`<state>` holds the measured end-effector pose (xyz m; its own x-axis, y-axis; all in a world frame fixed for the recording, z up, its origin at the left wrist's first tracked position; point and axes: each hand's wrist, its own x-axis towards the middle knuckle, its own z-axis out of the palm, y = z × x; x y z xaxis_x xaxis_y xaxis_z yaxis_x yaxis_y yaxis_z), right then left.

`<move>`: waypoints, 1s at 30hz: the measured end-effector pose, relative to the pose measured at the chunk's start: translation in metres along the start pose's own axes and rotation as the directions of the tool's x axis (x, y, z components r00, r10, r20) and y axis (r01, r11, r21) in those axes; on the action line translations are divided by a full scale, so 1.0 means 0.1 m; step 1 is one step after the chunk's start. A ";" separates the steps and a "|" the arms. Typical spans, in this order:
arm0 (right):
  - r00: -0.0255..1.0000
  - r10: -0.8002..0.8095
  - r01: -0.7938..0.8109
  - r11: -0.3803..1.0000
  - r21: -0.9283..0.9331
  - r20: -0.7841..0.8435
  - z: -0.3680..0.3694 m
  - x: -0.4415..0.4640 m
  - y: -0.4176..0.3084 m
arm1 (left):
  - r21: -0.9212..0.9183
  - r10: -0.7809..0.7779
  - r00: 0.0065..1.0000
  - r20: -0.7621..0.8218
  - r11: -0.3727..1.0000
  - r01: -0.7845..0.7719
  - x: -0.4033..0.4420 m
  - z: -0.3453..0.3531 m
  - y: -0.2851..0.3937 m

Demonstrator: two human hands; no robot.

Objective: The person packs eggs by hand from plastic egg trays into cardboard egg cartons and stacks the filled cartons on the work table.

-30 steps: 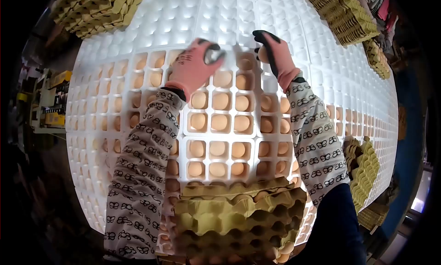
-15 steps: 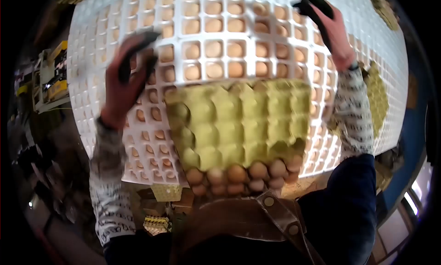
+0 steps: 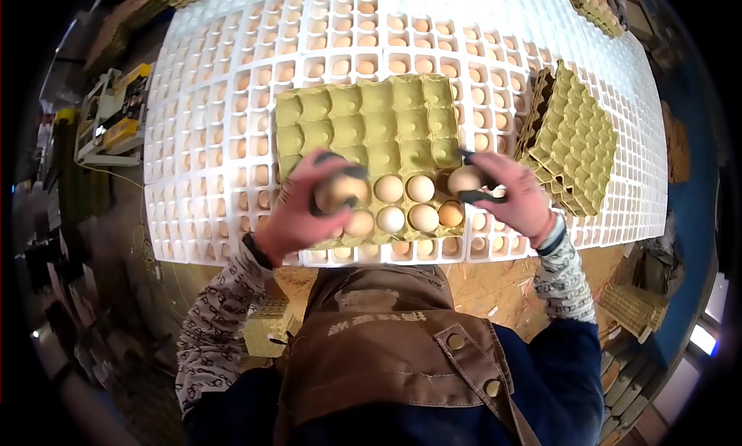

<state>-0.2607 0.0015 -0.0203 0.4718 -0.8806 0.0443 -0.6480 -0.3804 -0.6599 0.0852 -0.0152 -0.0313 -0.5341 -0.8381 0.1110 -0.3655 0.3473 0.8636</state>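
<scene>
Set apart at the yellow-green moulded-pulp tray, the pink-and-black-gloved left hand and right hand each clasp at least one brown oval egg.

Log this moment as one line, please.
Left hand: grasping egg | right hand: grasping another egg | pulp tray: eggs along near side | beneath: foam trays

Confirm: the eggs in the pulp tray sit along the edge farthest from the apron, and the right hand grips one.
Wrong: the head view shows the eggs in the pulp tray along the edge nearest the apron. The right hand does grip one.
</scene>
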 end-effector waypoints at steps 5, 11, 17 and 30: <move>0.884 0.387 -0.450 0.545 0.708 0.264 -0.01 0.10 0.20 | 0.197 -0.303 0.921 0.244 0.946 0.259 0.37 0.33 0.09; 0.929 0.164 -0.212 0.970 0.115 0.332 0.19 0.28 -0.15 | -0.150 -0.377 0.926 -0.003 0.916 0.372 0.10 0.31 0.07; 0.977 -0.043 0.037 0.999 0.031 0.208 0.19 0.01 -0.09 | 0.664 -0.088 0.991 0.104 0.748 -0.003 -0.32 0.21 0.27; 0.854 0.316 -0.518 0.460 0.721 0.412 -0.33 0.34 0.60 | -0.727 -0.337 0.888 0.313 0.516 0.452 0.81 -0.24 -0.19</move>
<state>-0.3037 -0.0603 -0.0332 0.4448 -0.7560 -0.4803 -0.1119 0.4851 -0.8672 0.0674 -0.0998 -0.0268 -0.5901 -0.7294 -0.3461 0.1243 -0.5057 0.8537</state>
